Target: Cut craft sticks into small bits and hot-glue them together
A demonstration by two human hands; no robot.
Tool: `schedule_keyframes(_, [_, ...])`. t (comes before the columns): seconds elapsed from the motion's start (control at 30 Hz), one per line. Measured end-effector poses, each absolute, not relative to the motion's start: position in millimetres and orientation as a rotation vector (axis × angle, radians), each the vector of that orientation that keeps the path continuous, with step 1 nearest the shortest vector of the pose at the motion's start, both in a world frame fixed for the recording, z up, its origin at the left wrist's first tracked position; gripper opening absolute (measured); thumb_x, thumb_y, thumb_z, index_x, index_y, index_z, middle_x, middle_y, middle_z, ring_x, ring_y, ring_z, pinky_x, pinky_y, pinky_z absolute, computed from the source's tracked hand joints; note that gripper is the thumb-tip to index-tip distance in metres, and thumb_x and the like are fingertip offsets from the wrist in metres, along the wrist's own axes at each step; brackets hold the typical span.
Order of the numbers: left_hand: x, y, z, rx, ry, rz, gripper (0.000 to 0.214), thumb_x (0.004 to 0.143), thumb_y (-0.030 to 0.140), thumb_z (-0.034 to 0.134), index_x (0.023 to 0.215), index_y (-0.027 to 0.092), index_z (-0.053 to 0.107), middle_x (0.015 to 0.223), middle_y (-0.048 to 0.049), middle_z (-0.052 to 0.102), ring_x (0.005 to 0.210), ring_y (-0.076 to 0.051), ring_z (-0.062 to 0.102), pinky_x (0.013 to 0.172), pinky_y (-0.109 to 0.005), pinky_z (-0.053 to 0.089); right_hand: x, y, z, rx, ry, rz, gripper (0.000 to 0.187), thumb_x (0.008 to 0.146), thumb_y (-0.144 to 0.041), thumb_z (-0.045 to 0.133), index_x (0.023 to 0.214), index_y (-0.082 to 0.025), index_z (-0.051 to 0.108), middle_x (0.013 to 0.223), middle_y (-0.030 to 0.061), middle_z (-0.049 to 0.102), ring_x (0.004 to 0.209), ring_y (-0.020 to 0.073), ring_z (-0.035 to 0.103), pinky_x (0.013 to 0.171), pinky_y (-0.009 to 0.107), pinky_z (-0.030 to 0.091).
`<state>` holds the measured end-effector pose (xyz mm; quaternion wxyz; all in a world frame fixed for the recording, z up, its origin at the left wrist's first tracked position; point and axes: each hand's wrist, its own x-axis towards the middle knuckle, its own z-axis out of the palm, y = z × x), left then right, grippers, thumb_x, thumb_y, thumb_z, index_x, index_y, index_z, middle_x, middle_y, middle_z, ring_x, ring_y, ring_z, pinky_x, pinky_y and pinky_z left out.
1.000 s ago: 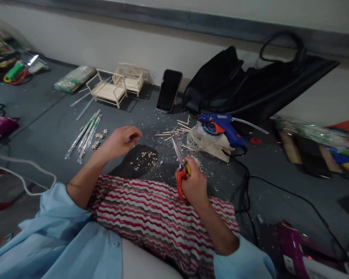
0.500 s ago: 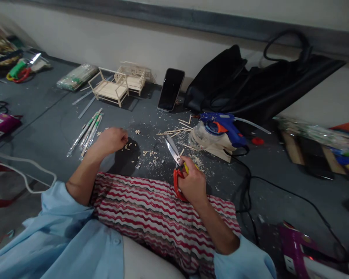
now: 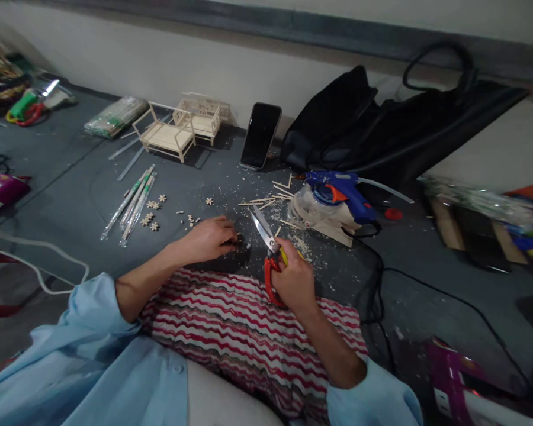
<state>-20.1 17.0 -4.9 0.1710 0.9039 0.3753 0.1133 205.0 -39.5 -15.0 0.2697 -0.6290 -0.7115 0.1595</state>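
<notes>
Grips scissors [image 3: 272, 242] in the right hand [image 3: 295, 275] at the far edge of the cloth [image 3: 249, 331], with sticks [image 3: 262, 202] ahead and a glue gun [image 3: 350, 193] ahead-right. Leaves a narrow gap to the left hand [image 3: 211, 238], curled over the surface [image 3: 173, 183]; cannot tell whether pinching anything.

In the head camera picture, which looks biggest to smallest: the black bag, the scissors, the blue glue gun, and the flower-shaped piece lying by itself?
1. Black bag
2. Blue glue gun and scissors, unranked: similar lengths, and the right hand hides some scissors.
3. Flower-shaped piece
</notes>
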Motion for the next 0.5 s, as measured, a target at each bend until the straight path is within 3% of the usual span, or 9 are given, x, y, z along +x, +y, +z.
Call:
schedule_keyframes(0.17, [-21,17,-3,2.574,1.075,0.297,0.022,0.089,0.016,0.049,0.087,0.015,0.071,0.086,-0.0107,0.068,0.085,-0.021,0.061,0.083,-0.035,0.048,206,-39,-16,-1.695,-1.928,0.414,0.041,0.071,-0.017,0.052,0.11,-0.024,0.063,0.073,0.0001,0.068,0.062,0.0171,0.06,0.059,0.025,0.042])
schedule_keyframes(0.5, [-27,15,8,2.483,1.11,0.174,0.026,0.086,0.012,0.048,0.102,0.015,0.069,0.099,-0.0112,0.068,0.088,-0.021,0.066,0.079,-0.03,0.049,205,-38,-16,-1.718,-1.939,0.39,0.04,0.072,-0.017,0.052,0.11,-0.023,0.064,0.071,0.0004,0.068,0.061,0.018,0.061,0.059,0.026,0.042])
